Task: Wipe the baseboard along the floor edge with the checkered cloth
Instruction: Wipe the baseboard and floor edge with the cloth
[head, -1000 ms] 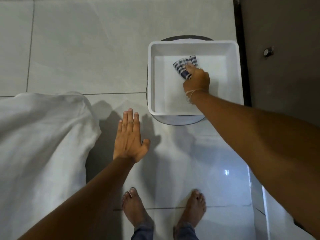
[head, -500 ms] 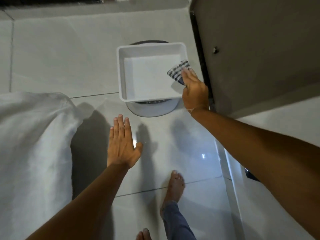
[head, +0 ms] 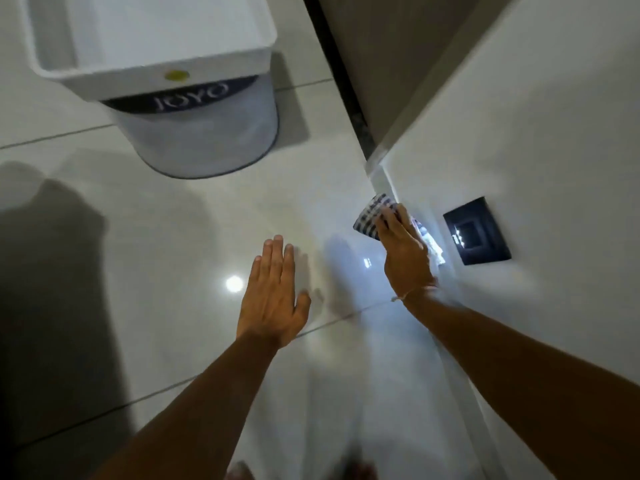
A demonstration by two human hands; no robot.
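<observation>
Now, in the head view, the right hand (head: 405, 258) is stretched forward and down at about two o'clock, fingers extended and pressed flat over the checkered cloth (head: 372, 216). The cloth is held against the baseboard (head: 382, 183), the low white strip where the wall (head: 536, 133) meets the glossy tiled floor (head: 173, 237). One corner of the cloth is seen sticking out past the fingertips toward eleven o'clock. A thin band (head: 414, 293) is worn at that wrist.

The left hand (head: 273, 299) is spread open near the centre, palm down, fingers together and pointing to twelve o'clock, thumb out to the side. Nothing is gripped by it. Whether it touches the floor or hangs just above cannot be told.

Compared with half a second ago, the cloth has been carried out of the white basin (head: 149, 46) and brought down to the baseboard, and the camera has dropped much closer to the floor. The basin, set on a round bucket (head: 211, 133) marked JOYO, is now seen at eleven o'clock, well apart from both hands. The white fabric seen earlier at nine o'clock is gone from view.

Counted: two hands, one cloth, one basin, one bucket, one dark wall plate (head: 476, 237) just beside the right hand at three o'clock.
</observation>
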